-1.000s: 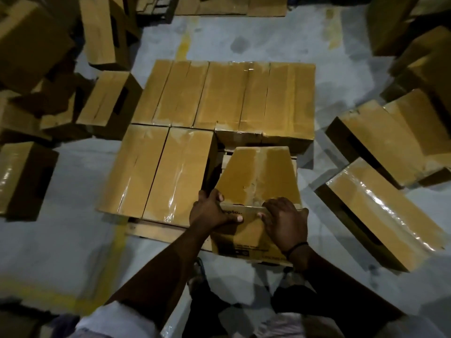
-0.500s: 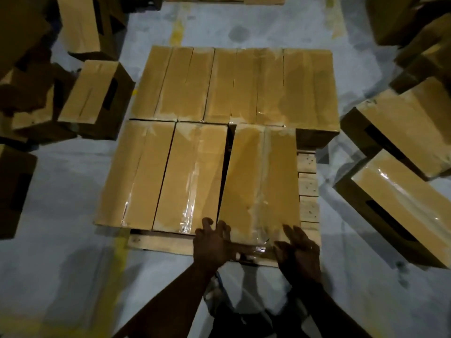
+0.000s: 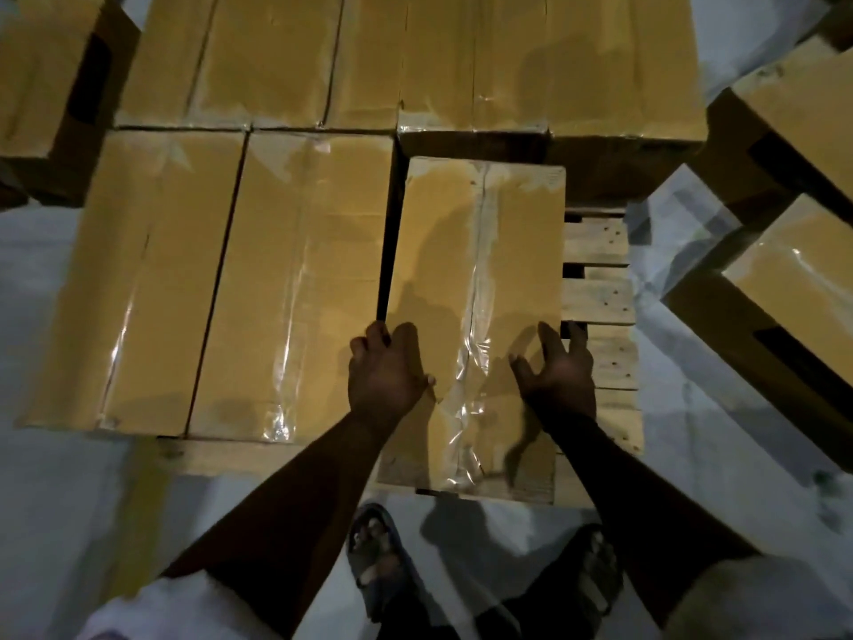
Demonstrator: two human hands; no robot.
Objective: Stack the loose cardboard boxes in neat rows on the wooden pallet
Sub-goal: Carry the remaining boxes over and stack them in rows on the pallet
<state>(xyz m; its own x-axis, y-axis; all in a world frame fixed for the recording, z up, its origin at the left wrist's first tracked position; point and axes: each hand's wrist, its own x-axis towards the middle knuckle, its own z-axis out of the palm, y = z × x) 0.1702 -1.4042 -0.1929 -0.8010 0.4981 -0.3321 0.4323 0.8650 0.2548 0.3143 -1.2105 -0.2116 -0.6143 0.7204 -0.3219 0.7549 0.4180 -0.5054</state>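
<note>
The taped box point(image 3: 475, 270) lies flat on the wooden pallet point(image 3: 597, 297) as the third box of the near row, its long side running away from the person. A narrow dark gap separates it from the middle box point(image 3: 295, 284), which sits tight against the left box point(image 3: 138, 279). Its far end stops just short of the back row point(image 3: 415, 53), a line of boxes packed side by side across the far half of the pallet. To its right, bare slats show; its near end reaches the pallet's front edge.

The left hand point(image 3: 387, 371) holds the box at its left edge – fingers curled down into the gap, thumb lying on the taped top. The right hand point(image 3: 561, 367) is at the right edge with fingers spread and relaxed, clasping nothing; whether it touches the cardboard cannot be told, as a shadow falls beneath it.

Loose boxes point(image 3: 794, 108) lie tilted on the grey floor point(image 3: 60, 501) to the right, and another box point(image 3: 41, 71) stands at the upper left. Two sandalled feet point(image 3: 376, 556) stand on the floor just in front of the pallet.
</note>
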